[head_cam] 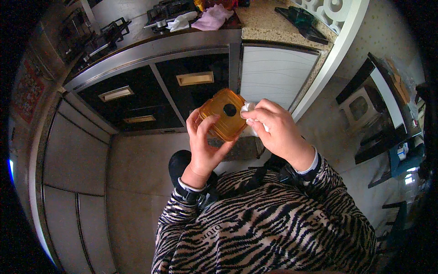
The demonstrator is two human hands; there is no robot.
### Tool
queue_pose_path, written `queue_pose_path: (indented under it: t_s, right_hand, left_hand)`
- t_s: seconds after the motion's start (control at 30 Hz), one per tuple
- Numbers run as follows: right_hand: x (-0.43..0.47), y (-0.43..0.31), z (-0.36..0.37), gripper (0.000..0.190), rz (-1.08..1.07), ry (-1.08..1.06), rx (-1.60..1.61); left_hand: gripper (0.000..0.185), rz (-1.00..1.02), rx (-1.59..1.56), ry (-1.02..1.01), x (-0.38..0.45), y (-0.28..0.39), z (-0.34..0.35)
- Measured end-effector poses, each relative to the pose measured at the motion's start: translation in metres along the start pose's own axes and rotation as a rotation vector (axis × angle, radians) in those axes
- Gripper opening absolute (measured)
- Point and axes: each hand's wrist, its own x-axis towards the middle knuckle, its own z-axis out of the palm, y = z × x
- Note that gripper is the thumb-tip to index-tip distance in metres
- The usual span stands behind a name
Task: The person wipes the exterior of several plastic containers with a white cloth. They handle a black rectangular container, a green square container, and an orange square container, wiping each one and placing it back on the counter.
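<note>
My left hand (202, 147) grips an amber, see-through plastic container or lid (222, 118) with rounded corners and a dark round spot in its face. The fingers lie on its left side and the thumb is at its lower edge. My right hand (279, 133) pinches a crumpled white tissue or cloth (251, 113) between thumb and fingers, at the right edge of the amber piece. Whether the tissue presses on that edge is hard to tell. Both hands are raised in front of my body, above the floor.
Ahead stands a counter (260, 20) with a gas stove (167, 13), a white cloth (182, 21), a pink cloth (213, 17) and a black object (303, 24). Black drawers (195, 78) and a white cabinet door (278, 73) are below. Grey cabinets (75, 147) line the left; black-and-white furniture (383, 92) stands right.
</note>
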Motion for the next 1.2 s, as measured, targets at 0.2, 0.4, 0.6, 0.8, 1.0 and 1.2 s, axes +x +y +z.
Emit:
queue_pose_path:
  t_s: [0.2,0.4,0.6,0.8,1.0,1.2]
  right_hand:
    - [-0.002,-0.015,0.001,0.011,-0.019,-0.107,0.217]
    - [0.003,-0.001,-0.010,0.013,0.094,0.006,0.445]
    - [0.005,0.022,-0.015,0.022,0.395,0.192,0.708]
    - [0.003,0.025,-0.013,0.034,0.308,0.259,0.741]
    - [-0.004,0.012,-0.012,0.024,-0.042,0.241,0.390]
    - [-0.003,-0.009,0.013,0.027,-0.312,0.098,0.058]
  left_hand:
    - [0.076,-0.059,-0.069,0.009,-0.001,0.002,0.001]
    - [0.080,-0.100,-0.193,-0.002,0.001,0.004,0.003]
    - [0.080,-0.134,-0.302,-0.029,0.001,0.001,0.004]
    - [0.080,-0.214,-0.412,-0.025,0.001,0.002,0.003]
    - [0.081,-0.363,-0.521,0.010,-0.001,0.002,0.005]
    - [0.080,-0.368,-0.494,0.001,-0.002,-0.002,0.007]
